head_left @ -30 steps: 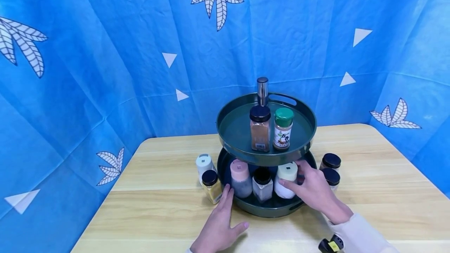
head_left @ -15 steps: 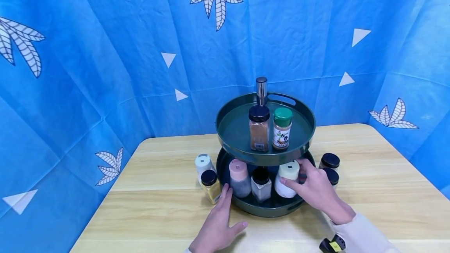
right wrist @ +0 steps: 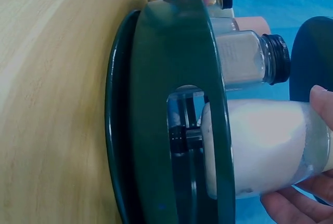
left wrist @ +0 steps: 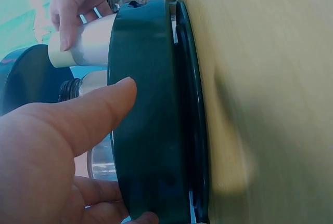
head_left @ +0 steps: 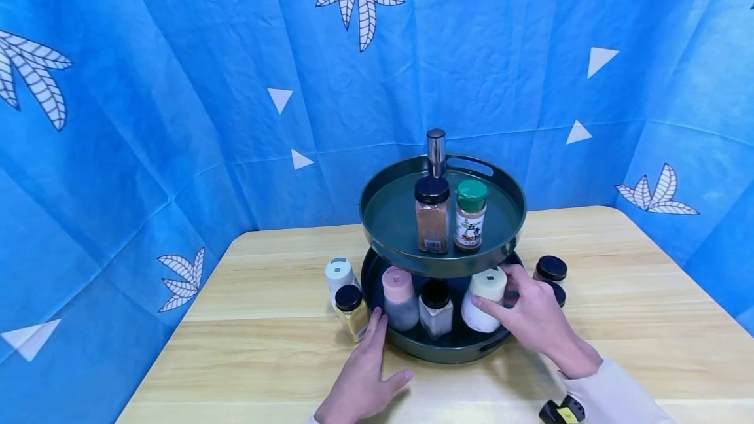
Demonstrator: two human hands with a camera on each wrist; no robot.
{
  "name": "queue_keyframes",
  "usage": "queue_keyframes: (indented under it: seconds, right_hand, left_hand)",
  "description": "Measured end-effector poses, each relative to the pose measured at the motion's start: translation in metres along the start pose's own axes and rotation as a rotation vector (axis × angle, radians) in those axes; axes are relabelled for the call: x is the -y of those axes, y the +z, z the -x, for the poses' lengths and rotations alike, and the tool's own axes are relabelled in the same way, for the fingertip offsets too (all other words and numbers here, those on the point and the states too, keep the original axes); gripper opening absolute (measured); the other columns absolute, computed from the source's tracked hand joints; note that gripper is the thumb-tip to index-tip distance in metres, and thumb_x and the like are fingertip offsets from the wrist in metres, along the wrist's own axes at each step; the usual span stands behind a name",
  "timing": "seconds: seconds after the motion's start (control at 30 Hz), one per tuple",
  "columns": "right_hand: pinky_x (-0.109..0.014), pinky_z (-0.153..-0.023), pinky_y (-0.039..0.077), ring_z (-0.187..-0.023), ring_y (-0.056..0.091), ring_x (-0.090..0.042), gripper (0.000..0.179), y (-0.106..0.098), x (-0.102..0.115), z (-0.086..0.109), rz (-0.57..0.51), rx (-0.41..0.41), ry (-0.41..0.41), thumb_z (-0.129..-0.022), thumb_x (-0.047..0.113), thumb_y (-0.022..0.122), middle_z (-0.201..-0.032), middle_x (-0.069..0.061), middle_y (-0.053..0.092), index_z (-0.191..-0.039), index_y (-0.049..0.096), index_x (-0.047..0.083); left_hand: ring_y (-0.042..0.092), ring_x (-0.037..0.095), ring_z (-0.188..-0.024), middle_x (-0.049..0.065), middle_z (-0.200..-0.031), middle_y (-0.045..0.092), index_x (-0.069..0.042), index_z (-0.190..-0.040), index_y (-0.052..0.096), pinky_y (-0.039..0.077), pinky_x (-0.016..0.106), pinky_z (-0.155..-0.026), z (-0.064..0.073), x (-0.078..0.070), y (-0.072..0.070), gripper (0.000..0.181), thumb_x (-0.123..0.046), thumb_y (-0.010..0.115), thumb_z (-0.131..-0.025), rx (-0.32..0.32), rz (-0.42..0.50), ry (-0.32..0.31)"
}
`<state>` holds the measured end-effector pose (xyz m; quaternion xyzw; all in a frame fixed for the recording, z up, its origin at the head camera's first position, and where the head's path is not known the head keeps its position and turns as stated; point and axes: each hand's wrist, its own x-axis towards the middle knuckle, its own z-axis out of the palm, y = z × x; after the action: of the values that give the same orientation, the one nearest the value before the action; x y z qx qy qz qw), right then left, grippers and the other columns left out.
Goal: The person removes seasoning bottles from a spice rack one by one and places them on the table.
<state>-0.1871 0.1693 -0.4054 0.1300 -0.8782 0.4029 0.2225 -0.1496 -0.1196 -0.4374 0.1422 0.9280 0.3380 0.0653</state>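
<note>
My right hand [head_left: 533, 313] grips a seasoning shaker [head_left: 484, 309] with a pale lid and white contents, fingers round its upper part. It leans slightly right, in the lower tray [head_left: 448, 353] of a green two-tier rack. In the right wrist view, the shaker's base [right wrist: 244, 146] is beside the tray's handle slot. My left hand [head_left: 362, 371] touches the lower tray's left rim with extended fingers, thumb apart. Between the hands stand a pink-lidded shaker [head_left: 400, 306] and a black-lidded jar [head_left: 436, 313] of pale powder.
The upper tray [head_left: 377, 228] holds a black-lidded brown spice jar [head_left: 432, 221] and a green-capped bottle [head_left: 470, 221]. Left of the rack stand a white-lidded shaker [head_left: 340, 275] and a black-lidded yellow jar [head_left: 351, 313]. Black-lidded jars [head_left: 551, 268] stand right.
My right hand has shifted the pale-lidded shaker slightly right, away from the black-lidded jar, and it leans a little more. The left hand stays at the tray rim.
</note>
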Motion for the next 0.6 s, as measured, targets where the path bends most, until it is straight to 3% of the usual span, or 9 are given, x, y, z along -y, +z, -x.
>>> queue_keyframes:
  seconds: [0.6]
  right_hand:
    - [-0.022,-0.061,0.056,-0.077,0.070,-0.021,0.051,-0.0054,0.0009,0.0028,0.019,-0.090,-0.067,-0.069,0.018,0.088,-0.090,-0.011,0.071,-0.107,0.059,0.000]
  left_hand:
    - [0.023,0.039,-0.141,0.014,-0.161,0.012,-0.003,-0.152,0.023,0.028,0.058,-0.108,0.0005,-0.0013,-0.0005,0.091,-0.040,0.073,-0.086,0.011,0.005,-0.026]
